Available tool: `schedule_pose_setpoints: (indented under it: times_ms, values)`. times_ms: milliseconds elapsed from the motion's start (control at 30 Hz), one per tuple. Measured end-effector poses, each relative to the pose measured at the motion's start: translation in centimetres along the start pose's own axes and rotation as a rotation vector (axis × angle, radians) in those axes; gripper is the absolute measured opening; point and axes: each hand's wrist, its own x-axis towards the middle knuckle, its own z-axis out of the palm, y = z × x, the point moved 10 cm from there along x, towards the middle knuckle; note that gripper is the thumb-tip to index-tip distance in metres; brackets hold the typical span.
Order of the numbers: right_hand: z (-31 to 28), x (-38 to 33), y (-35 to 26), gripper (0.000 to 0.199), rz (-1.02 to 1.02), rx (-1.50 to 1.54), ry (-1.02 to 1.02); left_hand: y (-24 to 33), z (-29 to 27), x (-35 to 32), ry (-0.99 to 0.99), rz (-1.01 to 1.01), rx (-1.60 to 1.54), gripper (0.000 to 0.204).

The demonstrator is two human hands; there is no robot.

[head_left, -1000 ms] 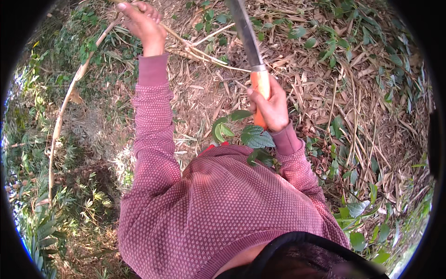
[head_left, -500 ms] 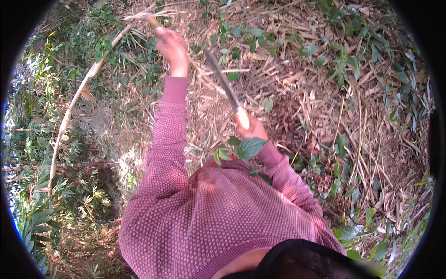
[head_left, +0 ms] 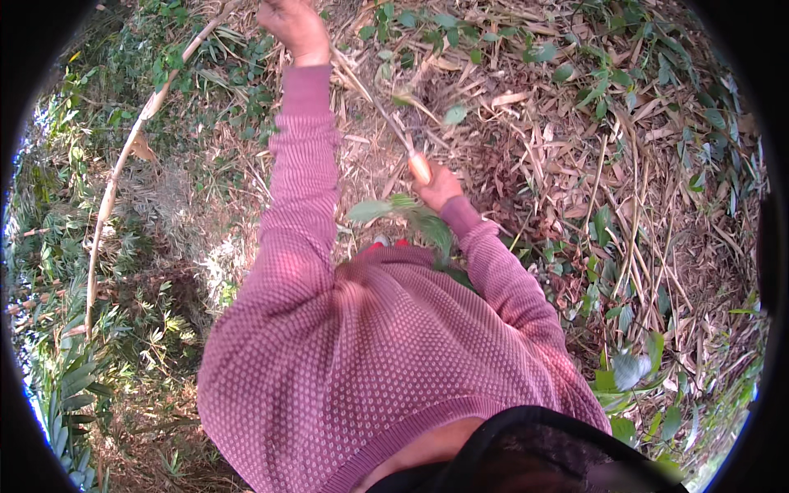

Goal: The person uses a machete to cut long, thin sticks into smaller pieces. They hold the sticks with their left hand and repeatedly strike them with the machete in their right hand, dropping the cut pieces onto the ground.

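Observation:
My right hand [head_left: 440, 186] is closed around the pale wooden handle of a machete [head_left: 420, 168]. Its long, narrow blade points up and left over the leaf litter and looks thin, nearly edge-on. A dry, light-coloured strip [head_left: 348, 71] lies alongside the blade's far part, so the tip is hard to make out. My left hand [head_left: 297, 31] is stretched far forward at the top edge, fingers curled; the picture's edge cuts off most of what they grip, a pale stick. A long bent pole [head_left: 131, 135] runs from close to that hand down the left side.
Dry leaves and bamboo litter [head_left: 526, 140] cover the ground. Green leaves [head_left: 411, 215] stand close in front of my body, by my right forearm. Several thin dry stems [head_left: 637, 222] lie on the right. Dense foliage [head_left: 74, 378] fills the left side.
My left hand has moved farther forward, to the picture's top edge. My right hand has also moved forward with the machete, whose blade now looks thinner. The leaves near my body have shifted.

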Motion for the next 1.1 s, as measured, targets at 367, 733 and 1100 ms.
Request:
schedule_pose_setpoints:
  times_ms: [367, 733, 1100]
  values:
    - [-6.8, 0.1, 0.7, 0.035, -0.166, 0.896, 0.121, -0.7, -8.8, 6.9, 0.305, 0.072, -0.087, 0.050]
    - [-13.6, -0.6, -7.7, 0.027, -0.622, 0.648, 0.660, -3.0, -5.4, 4.8, 0.275, -0.097, -0.146, 0.047]
    - [2.4, 1.0, 4.7, 0.036, 0.069, 0.794, -0.069, 5.7, -9.3, 13.3, 0.033, 0.156, -0.346, 0.050]
